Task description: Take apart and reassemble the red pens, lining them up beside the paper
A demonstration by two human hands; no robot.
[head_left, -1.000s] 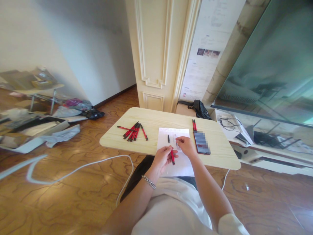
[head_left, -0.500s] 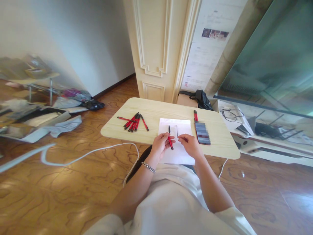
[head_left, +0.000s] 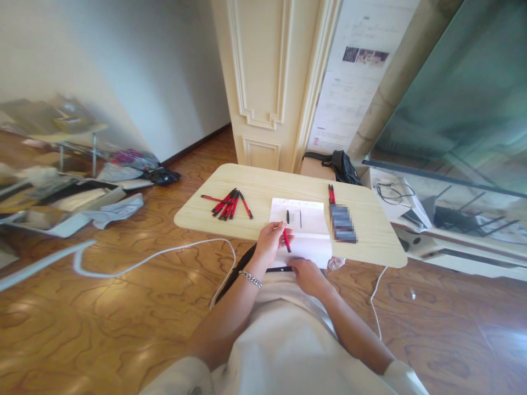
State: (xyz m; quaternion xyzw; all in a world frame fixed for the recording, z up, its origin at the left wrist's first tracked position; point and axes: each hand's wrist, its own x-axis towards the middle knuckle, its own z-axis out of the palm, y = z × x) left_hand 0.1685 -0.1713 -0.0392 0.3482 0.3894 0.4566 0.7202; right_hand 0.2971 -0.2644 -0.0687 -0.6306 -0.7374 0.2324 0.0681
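My left hand (head_left: 270,241) is closed around a red pen barrel (head_left: 286,240), held slanted over a white sheet of paper (head_left: 280,206). Past the fingers, a short black pen part (head_left: 287,216) lies on the sheet, with a thin dark refill (head_left: 300,218) to its right. My right hand (head_left: 307,274) is low, at the sheet's near edge, which bends upward there. Its fingertips are partly hidden, so whether they grip the paper cannot be made out. Several red and black pens (head_left: 231,204) lie in a loose pile at the left of the table.
The pale wooden table (head_left: 197,206) also bears a phone (head_left: 343,225) with a blurred screen and two red pens (head_left: 331,193) above it. A crumpled clear item (head_left: 335,264) shows by the near edge. A white cable (head_left: 156,255) runs over the floor at left.
My right hand has moved down toward me from beside the refill to the sheet's near edge. The paper's front part has bent up. The black part now lies apart from the red barrel.
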